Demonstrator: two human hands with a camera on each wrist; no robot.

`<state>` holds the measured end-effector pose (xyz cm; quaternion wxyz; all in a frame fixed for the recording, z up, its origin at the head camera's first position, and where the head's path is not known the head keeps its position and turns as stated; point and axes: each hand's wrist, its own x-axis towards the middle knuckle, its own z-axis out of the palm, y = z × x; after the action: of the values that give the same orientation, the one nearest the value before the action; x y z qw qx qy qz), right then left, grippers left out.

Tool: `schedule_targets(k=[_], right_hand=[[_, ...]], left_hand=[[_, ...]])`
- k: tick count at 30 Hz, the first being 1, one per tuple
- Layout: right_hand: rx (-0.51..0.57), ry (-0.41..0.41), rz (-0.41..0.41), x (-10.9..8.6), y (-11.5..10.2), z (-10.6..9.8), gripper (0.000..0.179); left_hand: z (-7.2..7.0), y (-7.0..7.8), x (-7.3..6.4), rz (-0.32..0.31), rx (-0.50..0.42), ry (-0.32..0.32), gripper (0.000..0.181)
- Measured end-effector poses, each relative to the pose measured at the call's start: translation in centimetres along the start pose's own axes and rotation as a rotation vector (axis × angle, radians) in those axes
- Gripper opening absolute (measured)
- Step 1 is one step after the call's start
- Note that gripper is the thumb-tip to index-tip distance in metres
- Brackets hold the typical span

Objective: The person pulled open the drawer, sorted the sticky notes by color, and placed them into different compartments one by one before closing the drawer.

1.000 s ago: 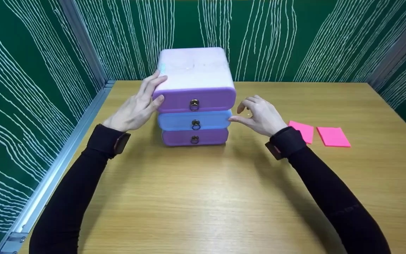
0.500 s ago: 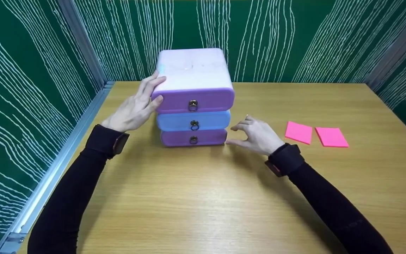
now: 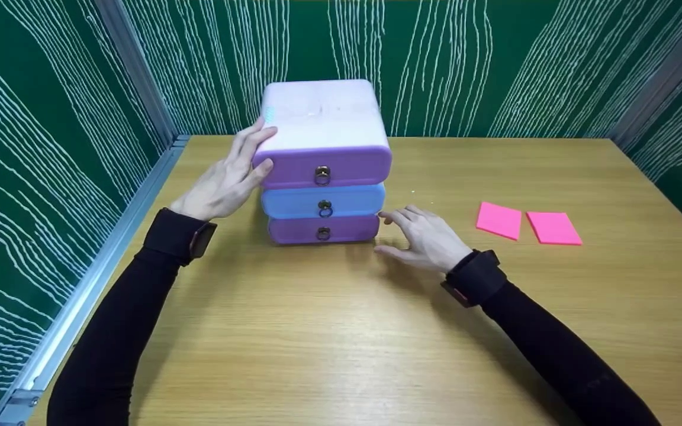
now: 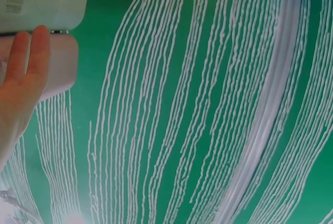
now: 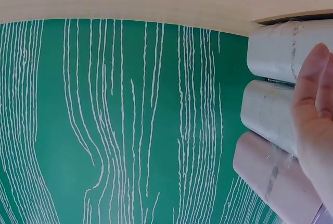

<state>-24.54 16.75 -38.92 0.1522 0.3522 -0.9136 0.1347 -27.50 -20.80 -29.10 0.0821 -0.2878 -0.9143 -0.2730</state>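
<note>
A small three-tier drawer unit (image 3: 326, 118) stands on the table, with a purple top drawer (image 3: 293, 168), a blue middle drawer (image 3: 293, 202) and a purple bottom drawer (image 3: 293, 231). Each front bears a ring pull, and all fronts are pushed in. My left hand (image 3: 222, 180) rests on the unit's upper left side, thumb at the front corner; two straight fingers (image 4: 37, 52) lie along the side in the left wrist view. Low by the right side is my right hand (image 3: 427, 236), fingertips at the bottom drawer's edge, thumb apart near the table, holding nothing.
Two pink square sticky-note pads (image 3: 498, 220) (image 3: 554, 228) lie on the wooden table (image 3: 317, 343) to the right. Green walls (image 3: 436, 71) with white wavy lines enclose the back and sides, and a metal rail (image 3: 80, 302) runs along the left edge.
My right hand has moved down and slightly left, from beside the blue middle drawer to the bottom drawer. My left hand has kept its place on the unit.
</note>
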Motion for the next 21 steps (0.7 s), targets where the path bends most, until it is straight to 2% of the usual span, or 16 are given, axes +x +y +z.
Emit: schedule_targets(k=[7,17,19,21], right_hand=[[0.019,-0.016,0.011,0.47,-0.15,0.33,0.058],[0.100,-0.030,0.027,0.29,-0.24,0.43,0.053],[0.127,-0.035,0.015,0.26,-0.21,0.51,0.050],[0.137,-0.038,-0.034,0.19,-0.23,0.72,0.043]], left_hand=[[-0.04,0.06,0.11,-0.016,0.010,-0.007,0.065],[-0.10,0.13,0.27,-0.007,0.007,-0.003,0.064],[-0.09,0.10,0.24,-0.008,0.008,-0.001,0.063],[-0.04,0.05,0.18,-0.012,0.009,-0.001,0.063]])
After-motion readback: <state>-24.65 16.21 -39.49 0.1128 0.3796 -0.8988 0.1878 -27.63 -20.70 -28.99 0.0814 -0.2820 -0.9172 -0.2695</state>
